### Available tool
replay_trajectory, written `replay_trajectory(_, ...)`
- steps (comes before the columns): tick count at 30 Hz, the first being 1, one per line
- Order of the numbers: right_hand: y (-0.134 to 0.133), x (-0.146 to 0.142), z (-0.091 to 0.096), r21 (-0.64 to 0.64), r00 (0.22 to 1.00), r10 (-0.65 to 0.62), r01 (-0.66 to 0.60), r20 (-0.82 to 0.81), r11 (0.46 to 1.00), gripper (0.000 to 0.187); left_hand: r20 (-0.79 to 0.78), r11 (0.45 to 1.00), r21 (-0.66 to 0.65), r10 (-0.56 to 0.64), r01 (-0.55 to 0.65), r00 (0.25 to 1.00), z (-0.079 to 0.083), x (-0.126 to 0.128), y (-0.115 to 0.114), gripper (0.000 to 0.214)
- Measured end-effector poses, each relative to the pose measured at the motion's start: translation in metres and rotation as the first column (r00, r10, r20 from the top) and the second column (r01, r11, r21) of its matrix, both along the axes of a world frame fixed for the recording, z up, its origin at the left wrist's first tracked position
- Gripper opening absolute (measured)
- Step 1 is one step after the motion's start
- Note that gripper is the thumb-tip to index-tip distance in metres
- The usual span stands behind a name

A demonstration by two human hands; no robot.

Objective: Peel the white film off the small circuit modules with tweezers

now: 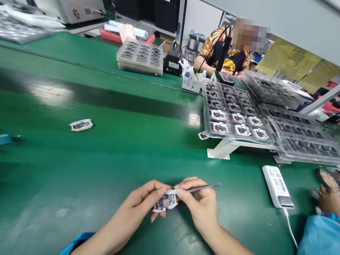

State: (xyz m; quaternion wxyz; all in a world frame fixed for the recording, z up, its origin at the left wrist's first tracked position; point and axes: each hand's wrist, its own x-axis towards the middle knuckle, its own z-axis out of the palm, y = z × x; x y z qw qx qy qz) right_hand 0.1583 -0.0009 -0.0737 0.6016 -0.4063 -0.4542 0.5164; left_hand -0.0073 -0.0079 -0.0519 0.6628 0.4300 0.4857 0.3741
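Observation:
Between my hands, above the green bench, is a small white-framed electronic module [165, 202] with its inner parts facing up. My left hand [147, 196] grips it by the left side, thumb on top and fingertips showing below. My right hand [199, 202] is closed on tweezers [204, 187], whose shaft sticks out to the upper right. Its thumb and finger are at the module's upper right edge, by a whitish strip; the tweezers' tip is too small to make out. A similar white-framed module [81, 125] lies alone on the bench to the left.
Clear trays [206, 126] of modules rest on a white metal stand [222, 149] at the right. A white device [277, 187] with a cable lies nearer. A co-worker's hands [337, 203] are at the far right; another person [226, 52] sits opposite. Stacked trays [140, 57] stand behind.

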Motion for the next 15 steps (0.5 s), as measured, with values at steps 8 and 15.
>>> replay_trajectory(8, -0.003, 0.004, 0.012, 0.417, 0.94, -0.097, -0.052, 0.328, 0.907, 0.004, -0.032, 0.998, -0.063, 0.002, -0.004, 0.999, 0.003, 0.0, 0.003, 0.04)
replay_trajectory(15, -0.004, 0.011, 0.021, 0.544, 0.837, -0.178, -0.161, 0.518, 0.824, 0.014, -0.032, 0.993, -0.119, 0.011, -0.015, 0.999, 0.012, 0.001, 0.003, 0.037)
